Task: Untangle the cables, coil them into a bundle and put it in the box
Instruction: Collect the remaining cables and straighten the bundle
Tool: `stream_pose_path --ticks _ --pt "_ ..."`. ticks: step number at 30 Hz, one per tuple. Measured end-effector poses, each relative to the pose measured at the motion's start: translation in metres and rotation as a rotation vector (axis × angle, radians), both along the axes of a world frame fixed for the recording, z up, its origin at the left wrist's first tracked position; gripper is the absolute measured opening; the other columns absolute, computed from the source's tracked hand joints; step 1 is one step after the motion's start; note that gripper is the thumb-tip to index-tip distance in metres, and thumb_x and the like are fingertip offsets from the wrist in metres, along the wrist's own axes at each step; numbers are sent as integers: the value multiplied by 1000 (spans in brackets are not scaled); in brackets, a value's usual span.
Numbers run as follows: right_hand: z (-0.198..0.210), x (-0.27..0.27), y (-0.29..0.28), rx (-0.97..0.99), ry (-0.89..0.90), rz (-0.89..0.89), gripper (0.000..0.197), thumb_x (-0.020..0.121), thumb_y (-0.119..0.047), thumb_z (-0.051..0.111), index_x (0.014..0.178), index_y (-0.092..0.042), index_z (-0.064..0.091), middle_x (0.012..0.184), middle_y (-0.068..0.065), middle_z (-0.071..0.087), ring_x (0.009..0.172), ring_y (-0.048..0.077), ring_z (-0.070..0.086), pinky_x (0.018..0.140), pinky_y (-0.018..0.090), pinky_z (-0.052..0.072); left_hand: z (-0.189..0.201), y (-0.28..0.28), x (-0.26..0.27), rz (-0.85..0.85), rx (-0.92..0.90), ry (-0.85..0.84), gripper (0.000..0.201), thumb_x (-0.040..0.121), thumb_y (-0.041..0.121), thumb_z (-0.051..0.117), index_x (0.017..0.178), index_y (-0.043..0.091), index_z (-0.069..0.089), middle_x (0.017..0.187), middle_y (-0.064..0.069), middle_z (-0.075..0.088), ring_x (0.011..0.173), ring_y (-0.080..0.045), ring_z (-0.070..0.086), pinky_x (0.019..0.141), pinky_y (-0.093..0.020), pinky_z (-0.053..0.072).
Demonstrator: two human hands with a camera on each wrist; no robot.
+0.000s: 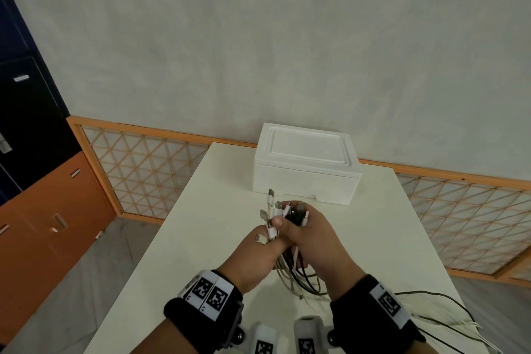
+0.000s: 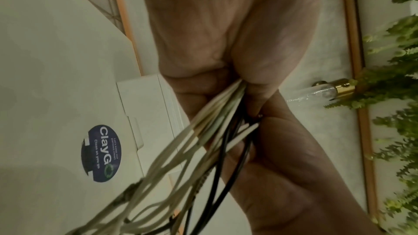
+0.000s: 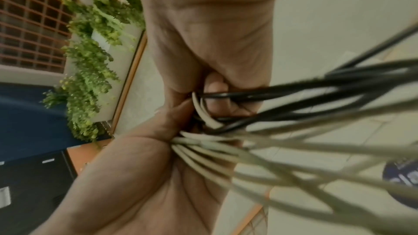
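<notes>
Both hands were raised over the table (image 1: 184,238), pressed together. The left hand (image 1: 253,259) and right hand (image 1: 313,241) each had fingers curled tight round the cables (image 1: 290,267), white and black, gathered as one bunch. Plug ends (image 1: 273,207) stood up above the fingers. Loose lengths hung below the hands and trailed over the table's right edge. The box (image 1: 306,165) stood beyond, at the far edge, lid on.
</notes>
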State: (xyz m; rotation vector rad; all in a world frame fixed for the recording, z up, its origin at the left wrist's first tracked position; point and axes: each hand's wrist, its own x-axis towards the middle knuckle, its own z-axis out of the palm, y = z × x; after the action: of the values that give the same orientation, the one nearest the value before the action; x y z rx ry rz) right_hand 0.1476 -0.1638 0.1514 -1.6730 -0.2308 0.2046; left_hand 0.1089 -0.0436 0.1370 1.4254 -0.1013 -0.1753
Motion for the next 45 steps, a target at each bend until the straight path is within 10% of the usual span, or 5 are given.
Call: stream_pose_path --ticks 11,20,31,37,45 --pt "3 6 -4 165 -26 -272 36 65 -22 85 75 -12 52 77 29 60 54 38 60 46 36 49 -9 2 6 44 -8 61 19 95 11 56 86 10 74 96 -23 71 95 -40 68 86 -46 55" --pt "15 -1 -9 -66 -97 4 16 73 -18 79 83 -24 67 69 -13 70 66 3 66 63 14 50 -1 8 1 -124 215 0 22 98 35 50 102 23 67 100 -7 74 96 -23 70 93 -43 52" --pt "16 -11 -8 120 11 35 21 79 -18 74 96 -21 63 86 14 72 60 27 66 54 29 48 16 14 -7 -293 180 7 17 98 24 49 103 28 65 100 2 73 99 -14 68 84 -24 52" --pt "16 -7 -13 156 -49 -52 36 85 -3 61 105 -31 68 75 20 64 72 24 63 74 43 55 6 17 -1 -190 103 37 19 91 38 59 107 30 63 109 -7 70 103 -23 67 93 -37 52" --pt "15 -3 -13 162 -24 -50 21 82 -6 67 96 -17 55 67 12 61 56 30 55 51 37 47 3 16 6 -135 355 -117 23 92 45 53 109 32 62 100 -4 72 93 -21 70 93 -42 52"
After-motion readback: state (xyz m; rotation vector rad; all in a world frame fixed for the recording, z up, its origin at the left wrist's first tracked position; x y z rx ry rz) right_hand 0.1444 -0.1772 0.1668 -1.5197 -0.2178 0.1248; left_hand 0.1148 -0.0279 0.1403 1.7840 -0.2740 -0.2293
